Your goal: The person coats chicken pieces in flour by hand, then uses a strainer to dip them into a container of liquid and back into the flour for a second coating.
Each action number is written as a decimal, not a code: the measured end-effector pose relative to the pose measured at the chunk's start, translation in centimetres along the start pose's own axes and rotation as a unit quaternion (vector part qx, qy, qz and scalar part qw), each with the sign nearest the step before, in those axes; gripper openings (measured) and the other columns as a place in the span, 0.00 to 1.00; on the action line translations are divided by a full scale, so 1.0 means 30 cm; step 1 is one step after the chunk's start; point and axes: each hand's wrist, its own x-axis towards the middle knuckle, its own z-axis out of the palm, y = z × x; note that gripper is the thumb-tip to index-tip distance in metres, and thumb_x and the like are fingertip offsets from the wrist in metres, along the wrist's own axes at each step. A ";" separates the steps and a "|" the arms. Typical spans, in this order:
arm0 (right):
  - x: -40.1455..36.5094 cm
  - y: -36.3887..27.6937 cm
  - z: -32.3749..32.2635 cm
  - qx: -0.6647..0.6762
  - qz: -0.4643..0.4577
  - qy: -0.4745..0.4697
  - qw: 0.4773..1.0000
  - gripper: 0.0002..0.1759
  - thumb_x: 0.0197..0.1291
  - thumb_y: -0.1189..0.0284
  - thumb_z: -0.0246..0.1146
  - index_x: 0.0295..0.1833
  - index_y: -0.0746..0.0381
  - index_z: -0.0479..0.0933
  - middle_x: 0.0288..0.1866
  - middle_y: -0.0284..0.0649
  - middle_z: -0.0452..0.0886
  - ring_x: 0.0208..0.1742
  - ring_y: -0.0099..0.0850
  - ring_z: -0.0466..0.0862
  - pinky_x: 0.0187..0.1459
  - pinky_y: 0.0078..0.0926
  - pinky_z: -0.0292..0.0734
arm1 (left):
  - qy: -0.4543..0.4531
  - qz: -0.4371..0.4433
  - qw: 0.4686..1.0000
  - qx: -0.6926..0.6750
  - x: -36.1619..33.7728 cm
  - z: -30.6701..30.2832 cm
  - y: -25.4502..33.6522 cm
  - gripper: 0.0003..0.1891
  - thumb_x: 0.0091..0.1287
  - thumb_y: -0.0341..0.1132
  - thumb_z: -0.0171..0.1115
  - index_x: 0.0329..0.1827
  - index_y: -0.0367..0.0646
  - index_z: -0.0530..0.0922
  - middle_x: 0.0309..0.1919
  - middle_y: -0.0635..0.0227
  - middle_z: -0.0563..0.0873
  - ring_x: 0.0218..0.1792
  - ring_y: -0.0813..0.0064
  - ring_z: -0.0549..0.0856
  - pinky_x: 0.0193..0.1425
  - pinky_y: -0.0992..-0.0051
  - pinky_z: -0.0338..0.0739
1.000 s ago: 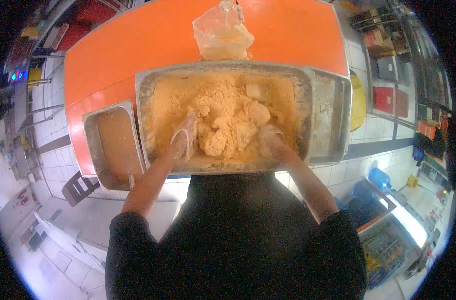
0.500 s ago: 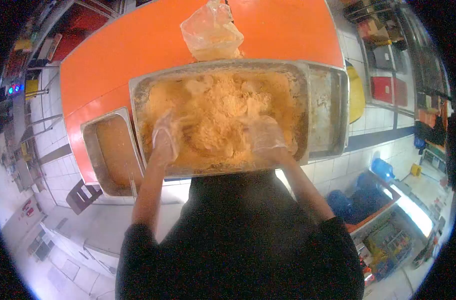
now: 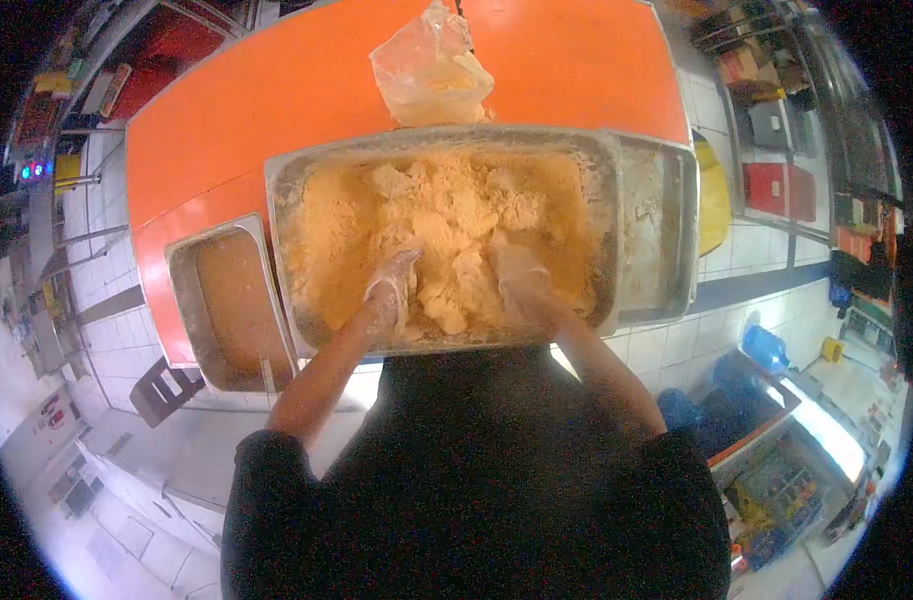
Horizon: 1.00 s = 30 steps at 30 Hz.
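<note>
A large metal tray [image 3: 616, 250] holds an orange powdery mixture [image 3: 446, 215], heaped with coated lumps in the middle. My left hand [image 3: 392, 290], in a clear glove dusted with the mixture, is in the tray left of the heap. On the right of the heap is my right hand [image 3: 522, 280], gloved too, its fingers sunk among the lumps. The fingertips of both hands are hidden by the mixture, so I cannot tell whether they grip anything. A clear plastic bag [image 3: 431, 75] with some orange powder stands just behind the tray.
An orange table [image 3: 226, 100] lies under the trays. To the left sits a smaller metal tray [image 3: 231, 300] with a thin brownish layer. Another metal tray [image 3: 656, 230] adjoins on the right. Shelves, a red box [image 3: 776, 190] and blue containers [image 3: 766, 345] stand farther right.
My left hand has moved right toward the middle of the tray. My right hand has shifted slightly left. The lumps between them are pushed together into a heap.
</note>
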 end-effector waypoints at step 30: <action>-0.045 0.119 -0.058 -0.175 -0.044 0.184 0.966 0.10 0.41 0.73 0.65 0.32 0.60 0.75 0.23 0.41 0.75 0.24 0.39 0.77 0.25 0.36 0.77 | -0.256 0.148 0.920 0.258 0.541 0.283 0.164 0.25 0.65 0.45 0.55 0.63 0.43 0.67 0.54 0.63 0.77 0.56 0.68 0.75 0.61 0.70 0.67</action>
